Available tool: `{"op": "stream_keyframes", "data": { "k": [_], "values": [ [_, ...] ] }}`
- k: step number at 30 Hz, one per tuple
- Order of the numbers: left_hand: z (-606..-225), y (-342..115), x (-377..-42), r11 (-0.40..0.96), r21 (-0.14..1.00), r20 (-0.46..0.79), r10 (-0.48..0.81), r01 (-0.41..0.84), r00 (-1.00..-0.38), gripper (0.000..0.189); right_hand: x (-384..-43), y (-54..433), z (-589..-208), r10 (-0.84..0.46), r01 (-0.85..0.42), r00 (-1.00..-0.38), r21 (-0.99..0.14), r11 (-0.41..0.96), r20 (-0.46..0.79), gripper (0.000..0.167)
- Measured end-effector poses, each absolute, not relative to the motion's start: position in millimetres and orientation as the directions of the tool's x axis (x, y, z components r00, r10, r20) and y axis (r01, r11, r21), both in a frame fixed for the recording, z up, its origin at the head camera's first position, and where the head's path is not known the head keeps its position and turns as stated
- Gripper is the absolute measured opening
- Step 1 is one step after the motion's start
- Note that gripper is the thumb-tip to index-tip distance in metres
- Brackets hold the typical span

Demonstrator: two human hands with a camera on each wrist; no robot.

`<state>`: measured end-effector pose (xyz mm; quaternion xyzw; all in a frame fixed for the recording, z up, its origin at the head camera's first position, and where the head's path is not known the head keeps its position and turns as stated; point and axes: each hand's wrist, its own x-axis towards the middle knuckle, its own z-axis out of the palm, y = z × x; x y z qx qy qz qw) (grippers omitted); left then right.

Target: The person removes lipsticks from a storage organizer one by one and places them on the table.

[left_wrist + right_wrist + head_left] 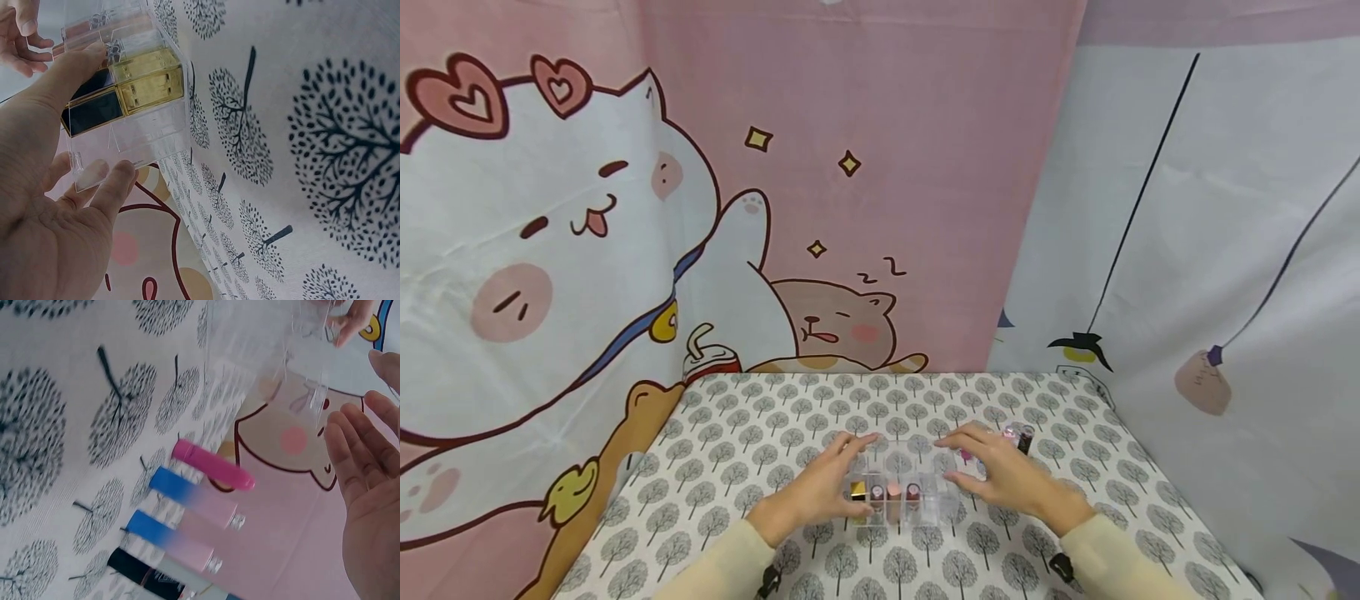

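A clear lipstick organizer (931, 510) with compartments stands on the table in front of me. My left hand (820, 487) grips its left side, thumb on the near face and fingers toward the far side. In the left wrist view, a black-and-gold lipstick (128, 97) stands in a compartment by my thumb. More lipsticks, including one with a peach top (893, 492), fill other slots of the same row. My right hand (1000, 477) hovers off the organizer's right side, fingers extended and holding nothing. The right part of the organizer shows bare compartments.
Beyond my right hand lie a pink tube (212, 464), two blue-to-pink tubes (194, 497) with clear ends, and a black tube (147, 574). The table (737, 433) wears a tree-print cloth. Cartoon-printed curtains (925, 167) hang behind and at both sides.
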<state>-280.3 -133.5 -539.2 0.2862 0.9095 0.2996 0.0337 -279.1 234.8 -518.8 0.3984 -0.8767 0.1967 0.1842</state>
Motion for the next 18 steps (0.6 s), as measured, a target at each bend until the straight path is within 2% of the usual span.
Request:
{"op": "stream_keyframes", "data": {
  "k": [8,18],
  "values": [
    [-540,-134,-281,0.651,0.568,0.112,0.544,0.503,-0.831,0.124,-278,213,-519,-0.687,-0.799,-0.598,-0.230,0.556,0.413,0.047],
    [-541,-134,-281,0.649,0.555,0.124,0.554,0.520,-0.823,0.122,-276,190,-526,-0.726,-0.777,-0.622,-0.340,0.529,0.293,0.048]
  ]
}}
